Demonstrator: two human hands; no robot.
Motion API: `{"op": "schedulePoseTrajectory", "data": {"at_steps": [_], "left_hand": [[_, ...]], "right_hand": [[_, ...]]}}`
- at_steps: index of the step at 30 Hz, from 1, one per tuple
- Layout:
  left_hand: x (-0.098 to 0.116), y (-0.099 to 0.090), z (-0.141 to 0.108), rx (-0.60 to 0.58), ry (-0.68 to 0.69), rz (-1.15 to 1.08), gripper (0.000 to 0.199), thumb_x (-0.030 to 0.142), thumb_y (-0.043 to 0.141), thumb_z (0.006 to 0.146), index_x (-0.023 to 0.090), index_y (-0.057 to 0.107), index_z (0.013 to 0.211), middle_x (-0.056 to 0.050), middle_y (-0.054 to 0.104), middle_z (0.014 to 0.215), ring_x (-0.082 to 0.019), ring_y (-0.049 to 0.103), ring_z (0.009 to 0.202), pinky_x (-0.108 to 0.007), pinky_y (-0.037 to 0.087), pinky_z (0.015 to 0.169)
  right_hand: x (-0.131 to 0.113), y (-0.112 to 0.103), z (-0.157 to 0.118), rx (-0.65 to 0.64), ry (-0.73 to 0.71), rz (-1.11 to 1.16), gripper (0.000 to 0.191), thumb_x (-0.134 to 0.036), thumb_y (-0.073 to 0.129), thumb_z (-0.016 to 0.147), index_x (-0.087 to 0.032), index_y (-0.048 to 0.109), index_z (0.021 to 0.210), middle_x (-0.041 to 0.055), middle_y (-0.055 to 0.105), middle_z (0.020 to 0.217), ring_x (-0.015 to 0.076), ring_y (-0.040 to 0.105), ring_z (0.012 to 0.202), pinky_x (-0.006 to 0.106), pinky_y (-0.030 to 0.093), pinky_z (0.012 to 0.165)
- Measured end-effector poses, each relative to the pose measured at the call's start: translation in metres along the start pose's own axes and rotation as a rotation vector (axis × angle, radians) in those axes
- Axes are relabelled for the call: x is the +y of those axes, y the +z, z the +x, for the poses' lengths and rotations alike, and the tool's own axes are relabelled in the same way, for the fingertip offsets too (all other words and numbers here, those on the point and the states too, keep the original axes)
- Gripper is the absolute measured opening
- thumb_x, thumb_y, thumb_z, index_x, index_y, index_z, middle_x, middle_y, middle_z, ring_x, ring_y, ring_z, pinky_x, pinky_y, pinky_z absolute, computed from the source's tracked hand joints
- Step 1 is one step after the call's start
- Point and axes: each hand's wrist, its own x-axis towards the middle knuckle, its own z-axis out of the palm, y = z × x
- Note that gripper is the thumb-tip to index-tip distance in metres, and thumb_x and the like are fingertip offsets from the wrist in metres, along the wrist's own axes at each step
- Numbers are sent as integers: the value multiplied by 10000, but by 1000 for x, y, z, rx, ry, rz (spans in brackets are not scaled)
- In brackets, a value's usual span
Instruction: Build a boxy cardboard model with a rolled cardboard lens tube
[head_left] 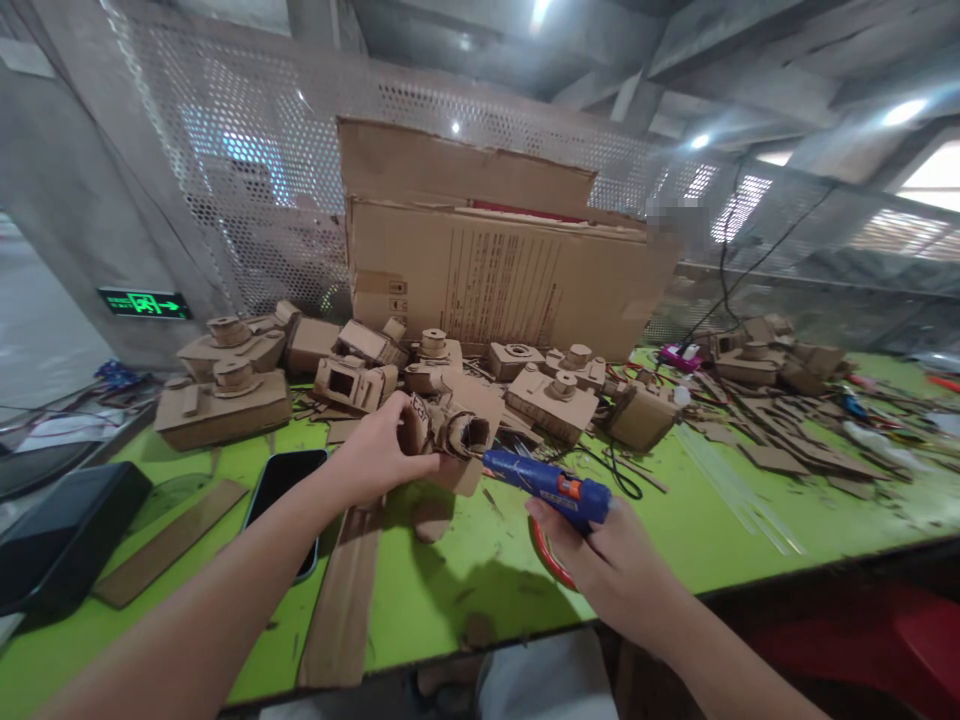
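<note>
My left hand [379, 455] grips a cardboard model piece [450, 420] with a rolled tube and a flat panel, held a little above the table. In my right hand [600, 560] is a blue glue gun [551, 487] with an orange part on its side. Its nozzle points left and comes close to the tube's opening; whether it touches I cannot tell. Red handles [551, 555], partly hidden by my right hand, lie on the table under it. A cardboard strip [345, 600] and a dark phone [281, 490] lie near my left forearm.
Several cardboard camera models [225, 405] line the back of the green table [480, 570], before a large cardboard box [495, 270]. Cardboard scraps [825, 430] and clear glue sticks [739, 490] are at right. A black box-shaped object [75, 540] stands at left. A perforated metal screen [247, 180] rises behind.
</note>
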Motion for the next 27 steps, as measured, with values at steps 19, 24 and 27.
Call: {"op": "schedulePoseTrajectory", "data": {"at_steps": [19, 24, 27], "left_hand": [[1, -2, 0, 2, 5, -4, 530, 532, 819, 715, 275, 436, 977, 25, 593, 825, -222, 570, 735, -324, 417, 636], [0, -1, 0, 0, 5, -1, 541, 524, 816, 710, 276, 443, 1012, 23, 608, 839, -223, 568, 729, -326, 413, 631], [-1, 0, 1, 6, -1, 2, 539, 527, 817, 712, 278, 436, 1000, 21, 608, 841, -227, 576, 739, -328, 420, 640]], "right_hand": [[17, -5, -1, 80, 31, -41, 559, -650, 512, 1080, -259, 470, 682, -40, 391, 518, 143, 363, 459, 292, 245, 458], [19, -6, 1, 56, 20, 22, 534, -647, 470, 1111, -251, 562, 765, -36, 439, 524, 161, 429, 471, 289, 318, 464], [16, -5, -1, 66, -20, 61, 461, -617, 491, 1120, -232, 637, 914, -36, 503, 561, 174, 480, 503, 294, 383, 501]]}}
